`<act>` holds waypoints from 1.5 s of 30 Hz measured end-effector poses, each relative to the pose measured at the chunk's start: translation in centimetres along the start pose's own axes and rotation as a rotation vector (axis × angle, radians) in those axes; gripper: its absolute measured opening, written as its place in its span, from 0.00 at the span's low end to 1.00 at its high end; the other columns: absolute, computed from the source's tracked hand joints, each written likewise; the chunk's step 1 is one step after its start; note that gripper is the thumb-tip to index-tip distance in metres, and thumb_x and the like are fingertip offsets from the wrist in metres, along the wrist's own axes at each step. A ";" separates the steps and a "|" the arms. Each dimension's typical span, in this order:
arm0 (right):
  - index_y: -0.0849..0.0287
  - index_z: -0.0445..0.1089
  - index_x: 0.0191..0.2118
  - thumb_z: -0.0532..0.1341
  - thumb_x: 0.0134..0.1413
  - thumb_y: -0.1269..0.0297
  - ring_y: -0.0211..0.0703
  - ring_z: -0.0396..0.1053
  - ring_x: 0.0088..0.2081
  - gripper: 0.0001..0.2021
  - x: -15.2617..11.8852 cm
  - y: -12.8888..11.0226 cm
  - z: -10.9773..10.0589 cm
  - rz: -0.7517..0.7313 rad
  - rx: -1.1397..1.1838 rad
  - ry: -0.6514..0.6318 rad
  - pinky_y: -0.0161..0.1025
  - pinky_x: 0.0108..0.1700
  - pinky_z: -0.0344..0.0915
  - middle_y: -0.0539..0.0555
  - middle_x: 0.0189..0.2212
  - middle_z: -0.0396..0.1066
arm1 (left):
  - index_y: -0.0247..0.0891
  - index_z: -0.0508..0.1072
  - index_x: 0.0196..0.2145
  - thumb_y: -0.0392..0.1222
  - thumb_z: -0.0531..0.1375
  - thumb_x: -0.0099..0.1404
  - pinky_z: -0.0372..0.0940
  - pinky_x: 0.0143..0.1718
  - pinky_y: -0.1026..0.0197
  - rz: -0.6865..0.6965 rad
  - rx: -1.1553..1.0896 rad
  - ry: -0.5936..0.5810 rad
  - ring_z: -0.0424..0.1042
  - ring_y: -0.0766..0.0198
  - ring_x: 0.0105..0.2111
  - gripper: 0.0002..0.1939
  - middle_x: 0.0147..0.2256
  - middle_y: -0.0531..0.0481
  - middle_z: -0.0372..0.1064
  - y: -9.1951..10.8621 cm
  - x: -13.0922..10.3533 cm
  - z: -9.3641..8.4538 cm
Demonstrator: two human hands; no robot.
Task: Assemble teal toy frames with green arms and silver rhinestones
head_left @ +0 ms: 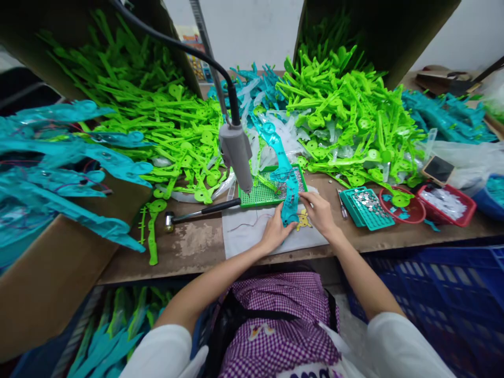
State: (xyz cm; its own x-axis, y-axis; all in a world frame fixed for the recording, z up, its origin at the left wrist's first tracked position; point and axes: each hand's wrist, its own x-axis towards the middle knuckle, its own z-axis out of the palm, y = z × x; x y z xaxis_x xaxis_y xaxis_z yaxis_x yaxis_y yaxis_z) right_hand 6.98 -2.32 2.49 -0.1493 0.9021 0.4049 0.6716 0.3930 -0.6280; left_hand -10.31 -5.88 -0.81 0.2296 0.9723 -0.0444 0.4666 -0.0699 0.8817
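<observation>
A long blue plastic part (290, 199) lies slanting over a green perforated tray (252, 198) that holds small metal pieces. Its lower end is in my left hand (274, 231), with the fingers wrapped around the edge. My right hand (319, 212) is at the part's right side, fingertips pinched together; whatever they may hold is too small to make out. Beneath both hands is a white cloth (244, 241) with a yellow printed figure. A thin reddish wire (248, 224) rests on the cloth, left of my left hand.
An electric screwdriver (236, 152) hangs above the tray. A hammer (205, 211) lies left. Green parts (354, 126) are heaped behind. At right stand a teal tray (352, 202), a red bowl (419, 212) and a red basket (468, 215). Blue parts (79, 157) fill a box at left.
</observation>
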 end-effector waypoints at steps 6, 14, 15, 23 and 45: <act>0.55 0.74 0.42 0.52 0.63 0.60 0.46 0.71 0.44 0.13 0.3 0.6 2.5 -0.039 -0.007 0.011 0.47 0.50 0.68 0.58 0.41 0.74 | 0.36 0.52 0.63 0.48 0.64 0.59 0.65 0.50 0.47 0.001 -0.002 0.038 0.70 0.47 0.50 0.40 0.55 0.37 0.65 -0.1 0.1 0.2; 0.58 0.73 0.48 0.49 0.63 0.61 0.51 0.68 0.47 0.18 1.1 4.8 -2.1 0.212 -0.311 0.200 0.48 0.49 0.65 0.63 0.45 0.69 | 0.34 0.52 0.63 0.52 0.63 0.60 0.65 0.50 0.48 0.007 0.006 0.051 0.70 0.48 0.48 0.40 0.52 0.37 0.67 -0.7 0.1 0.4; 0.61 0.74 0.47 0.48 0.63 0.62 0.53 0.68 0.46 0.19 2.0 5.7 -3.0 0.317 -0.430 0.177 0.50 0.47 0.65 0.65 0.44 0.69 | 0.33 0.52 0.63 0.52 0.63 0.60 0.65 0.50 0.47 0.007 0.011 0.053 0.70 0.47 0.48 0.40 0.51 0.37 0.68 -0.7 0.1 0.4; 0.69 0.75 0.39 0.46 0.57 0.76 0.59 0.71 0.39 0.19 6.0 9.3 -4.1 0.549 -0.691 -0.107 0.52 0.39 0.63 0.74 0.40 0.71 | 0.33 0.53 0.63 0.49 0.64 0.59 0.64 0.51 0.48 -0.008 0.002 0.045 0.70 0.48 0.49 0.40 0.52 0.37 0.67 -0.3 0.1 0.3; 0.62 0.71 0.44 0.49 0.63 0.70 0.45 0.71 0.36 0.14 1.7 -1.8 0.2 -0.214 -0.569 -0.416 0.39 0.34 0.62 0.60 0.40 0.73 | 0.34 0.54 0.63 0.48 0.65 0.58 0.64 0.51 0.48 -0.015 -0.043 0.055 0.68 0.45 0.52 0.41 0.52 0.37 0.69 -0.5 0.1 0.5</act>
State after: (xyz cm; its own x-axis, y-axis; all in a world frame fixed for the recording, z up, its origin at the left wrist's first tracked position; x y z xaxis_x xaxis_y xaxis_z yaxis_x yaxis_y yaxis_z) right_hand 5.35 -1.47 4.18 -0.5064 0.8534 0.1234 0.8527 0.5169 -0.0756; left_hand -10.11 -5.85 -1.47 0.1755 0.9839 -0.0328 0.4322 -0.0471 0.9006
